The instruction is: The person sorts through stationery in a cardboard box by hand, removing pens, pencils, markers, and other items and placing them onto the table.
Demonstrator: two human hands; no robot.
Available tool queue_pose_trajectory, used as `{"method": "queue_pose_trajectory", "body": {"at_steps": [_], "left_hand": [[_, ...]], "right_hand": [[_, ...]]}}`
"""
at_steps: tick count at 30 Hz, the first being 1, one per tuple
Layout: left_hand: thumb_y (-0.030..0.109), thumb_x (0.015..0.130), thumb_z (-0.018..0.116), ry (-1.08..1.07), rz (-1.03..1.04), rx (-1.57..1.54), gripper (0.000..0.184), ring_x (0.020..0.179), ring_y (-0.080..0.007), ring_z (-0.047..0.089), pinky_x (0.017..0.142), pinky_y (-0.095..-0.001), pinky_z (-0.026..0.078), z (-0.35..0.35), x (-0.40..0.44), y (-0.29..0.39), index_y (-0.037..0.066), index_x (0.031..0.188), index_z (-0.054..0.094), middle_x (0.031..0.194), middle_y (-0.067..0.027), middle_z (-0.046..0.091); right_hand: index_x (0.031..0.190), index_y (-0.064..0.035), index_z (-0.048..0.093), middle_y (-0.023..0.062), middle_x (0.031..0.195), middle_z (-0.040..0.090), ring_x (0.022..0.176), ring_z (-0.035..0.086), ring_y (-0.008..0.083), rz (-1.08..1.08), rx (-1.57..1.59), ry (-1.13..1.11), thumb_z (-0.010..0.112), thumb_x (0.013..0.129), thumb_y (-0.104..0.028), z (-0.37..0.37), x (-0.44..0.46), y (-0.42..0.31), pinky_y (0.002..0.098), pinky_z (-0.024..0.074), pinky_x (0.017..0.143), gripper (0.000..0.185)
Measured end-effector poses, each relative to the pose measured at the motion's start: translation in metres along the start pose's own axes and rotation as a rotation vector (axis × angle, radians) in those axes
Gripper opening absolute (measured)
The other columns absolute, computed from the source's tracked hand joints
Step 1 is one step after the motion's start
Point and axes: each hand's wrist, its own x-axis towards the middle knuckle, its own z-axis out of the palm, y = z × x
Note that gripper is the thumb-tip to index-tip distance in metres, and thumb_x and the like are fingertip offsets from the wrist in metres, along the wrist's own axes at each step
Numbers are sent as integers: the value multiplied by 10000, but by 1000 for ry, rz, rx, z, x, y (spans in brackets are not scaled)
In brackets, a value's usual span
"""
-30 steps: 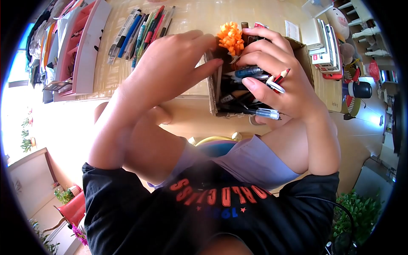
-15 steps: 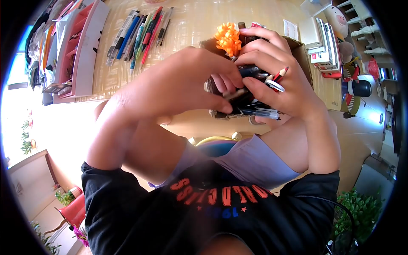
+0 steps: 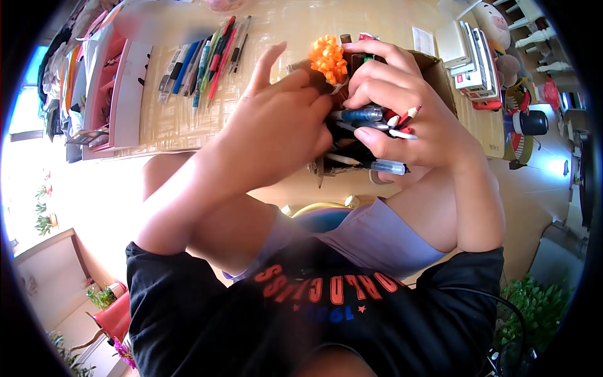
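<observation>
A cardboard box [image 3: 441, 78] full of pens and pencils sits at the table's front edge. My right hand [image 3: 408, 107] reaches over it, its thumb and fingers closed around several pens [image 3: 361, 115], among them a red pencil [image 3: 411, 114]. My left hand [image 3: 279, 122] is at the box's left side with its index finger raised and the other fingers curled; what they hold, if anything, is hidden. Between the hands an orange flower-like topper [image 3: 328, 60] sticks up. A clear-capped pen [image 3: 388, 166] lies along the box's near edge.
A row of pens and markers [image 3: 204, 60] lies on the table [image 3: 270, 25] at the left. Beyond it stands a pink and white shelf unit [image 3: 122, 94]. Stacked boxes or books [image 3: 474, 69], a pig plush [image 3: 492, 25] and a dark-lidded bottle [image 3: 531, 123] are on the right.
My left hand has drawn back left from inside the box, and its index finger has lifted. The pens under my right hand show more, and the orange topper has shifted slightly left.
</observation>
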Motion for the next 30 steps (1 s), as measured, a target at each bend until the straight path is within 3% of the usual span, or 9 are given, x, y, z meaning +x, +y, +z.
{"method": "queue_pose_trajectory", "body": {"at_steps": [3, 4, 7, 14, 21, 22, 25, 29, 30], "left_hand": [[323, 920, 570, -29, 45, -27, 356, 1093, -264, 633, 1302, -571, 175, 2, -1, 5, 15, 907, 748, 882, -86, 730], [307, 891, 523, -188, 17, -97, 466, 1155, -294, 630, 1305, -600, 137, -5, 1, 5, 5, 1173, 739, 996, -136, 759], [287, 865, 549, -348, 27, -214, 474, 1148, -300, 629, 1293, -595, 159, -20, 2, 0, -2, 1189, 739, 1015, -157, 762], [560, 635, 897, -349, 165, -162, 948, 1219, -363, 618, 1262, -548, 215, -17, -3, -6, 21, 1375, 652, 1297, -138, 702], [514, 614, 926, -300, 84, -241, 900, 1282, -363, 623, 1254, -571, 245, -8, 0, 8, 32, 1329, 668, 1241, -184, 707], [467, 720, 874, -132, 140, -251, 694, 1227, -324, 628, 1268, -591, 206, -2, -4, 7, 0, 1206, 705, 1107, -143, 741], [423, 690, 864, -284, 84, -277, 652, 1227, -313, 624, 1282, -584, 186, -14, 1, 0, 19, 1180, 716, 1099, -134, 746], [330, 644, 827, -182, 91, -283, 602, 1269, -292, 592, 1294, -587, 144, -8, -3, -17, 42, 1162, 722, 1096, -115, 750], [305, 645, 808, -141, 97, -304, 585, 1284, -300, 583, 1294, -601, 149, -9, -4, -16, 24, 1150, 718, 1072, -124, 743]], "right_hand": [[971, -14, 659, 117, 1134, 659, 1472, 445, 414, -13, 6, -6, 724, 848, -266, 1, 0, 1, 530, 363, 1193, 288], [953, -29, 696, 113, 1077, 662, 1454, 472, 410, 5, 63, 14, 683, 836, -269, 6, -1, 3, 556, 322, 1213, 268], [945, -29, 698, 107, 1061, 660, 1457, 474, 400, 11, 115, 39, 665, 817, -230, 9, -3, 1, 547, 329, 1212, 240], [962, -28, 711, 96, 1061, 657, 1450, 482, 408, 5, 177, 44, 704, 808, -213, 11, -7, 1, 556, 354, 1202, 241], [994, -30, 734, 140, 1198, 676, 1488, 431, 445, -47, 236, -34, 779, 825, -598, 2, -12, 5, 608, 334, 1197, 594], [1016, -30, 743, 162, 1319, 658, 1527, 377, 457, -47, 207, -45, 746, 803, -746, 0, -13, 2, 613, 314, 1209, 747], [1050, -40, 757, 174, 1407, 625, 1550, 338, 466, -53, 177, 35, 761, 793, -738, 3, -20, -4, 617, 301, 1216, 744], [1085, -69, 780, 179, 1518, 573, 1565, 311, 472, -53, 149, 5, 787, 796, -660, -2, -27, -1, 613, 292, 1226, 658], [1187, -91, 758, 167, 1541, 562, 1565, 317, 462, -70, 131, 0, 826, 777, -548, -4, -27, -4, 600, 295, 1235, 617]]}}
